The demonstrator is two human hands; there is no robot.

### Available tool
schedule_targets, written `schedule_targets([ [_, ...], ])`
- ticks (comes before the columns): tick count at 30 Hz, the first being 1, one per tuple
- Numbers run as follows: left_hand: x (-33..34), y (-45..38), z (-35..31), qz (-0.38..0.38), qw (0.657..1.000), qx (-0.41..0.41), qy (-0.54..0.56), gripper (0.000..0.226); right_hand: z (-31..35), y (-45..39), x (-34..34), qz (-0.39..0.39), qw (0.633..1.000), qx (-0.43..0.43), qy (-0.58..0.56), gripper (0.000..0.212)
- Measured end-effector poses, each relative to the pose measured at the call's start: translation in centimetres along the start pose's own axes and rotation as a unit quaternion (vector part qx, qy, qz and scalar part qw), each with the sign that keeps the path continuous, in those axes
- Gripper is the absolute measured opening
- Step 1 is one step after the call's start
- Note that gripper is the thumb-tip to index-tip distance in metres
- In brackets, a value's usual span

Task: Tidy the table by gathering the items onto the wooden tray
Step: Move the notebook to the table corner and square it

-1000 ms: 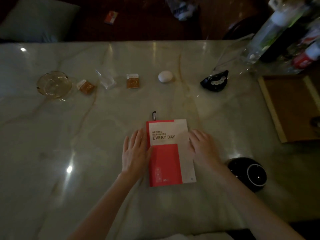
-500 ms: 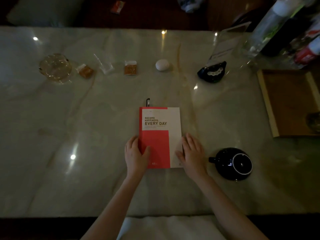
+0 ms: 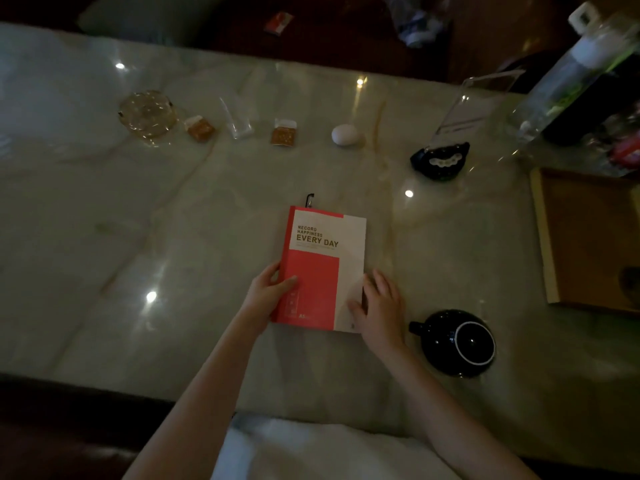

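Our left hand (image 3: 268, 289) grips the notebook's (image 3: 322, 268) left edge, thumb on its cover; our right hand (image 3: 379, 304) rests loosely open against its right edge. It lies mid-tabletop (image 3: 173, 237), the tray (image 3: 588, 237) well apart.

Red-and-white notebook (image 3: 323, 268) on desk (image 3: 173, 237) carried cover text: "RECORD HAPPINESS" in small gold capitals, "EVERY DAY" in larger bold gold capitals beneath. Fine line of print under that was too small to read. Near cover's lower edge stood mark "A5". Clear stand (image 3: 474, 105) bore dark line of print, illegible. No other text legible.
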State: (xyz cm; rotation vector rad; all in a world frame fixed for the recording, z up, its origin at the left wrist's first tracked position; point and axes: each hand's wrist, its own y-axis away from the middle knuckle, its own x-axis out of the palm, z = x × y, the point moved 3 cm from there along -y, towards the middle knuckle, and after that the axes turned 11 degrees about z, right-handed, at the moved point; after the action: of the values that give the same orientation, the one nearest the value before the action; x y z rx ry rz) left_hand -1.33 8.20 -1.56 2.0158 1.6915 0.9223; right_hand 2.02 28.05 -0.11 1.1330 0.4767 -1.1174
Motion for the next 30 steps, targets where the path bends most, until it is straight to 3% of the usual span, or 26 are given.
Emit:
schedule_targets([
  [3,-0.2,0.2,-0.2,0.013,0.999,0.011,0.029,0.048,0.0,-0.5,-0.6,0.003,0.996,0.005,-0.084,0.051],
  [5,-0.7,0.4,-0.6,0.038,0.998,0.016,0.052,0.046,0.3,-0.9,-1.3,-0.009,0.98,-0.004,-0.2,0.044],
  [9,-2.8,0.8,-2.1,0.07,0.994,0.028,0.074,0.04,2.4,-2.0,-2.2,0.009,0.881,0.045,-0.472,0.038],
  [12,-5.3,1.1,-3.7,0.082,0.993,0.048,0.067,0.037,5.3,-3.0,-2.1,0.039,0.81,0.057,-0.583,0.025],
  [14,-7.5,1.3,-4.8,0.086,0.993,0.057,0.06,0.039,7.4,-3.5,-1.7,0.049,0.795,0.046,-0.603,0.014],
  [21,-17.3,2.2,-9.7,0.12,0.991,0.059,0.023,0.054,17.3,-4.3,0.7,0.042,0.801,0.039,-0.596,0.022],
  [30,-29.7,4.0,-15.1,0.129,0.991,0.045,-0.012,0.048,29.8,-5.7,4.2,0.027,0.786,0.04,-0.616,0.019],
])
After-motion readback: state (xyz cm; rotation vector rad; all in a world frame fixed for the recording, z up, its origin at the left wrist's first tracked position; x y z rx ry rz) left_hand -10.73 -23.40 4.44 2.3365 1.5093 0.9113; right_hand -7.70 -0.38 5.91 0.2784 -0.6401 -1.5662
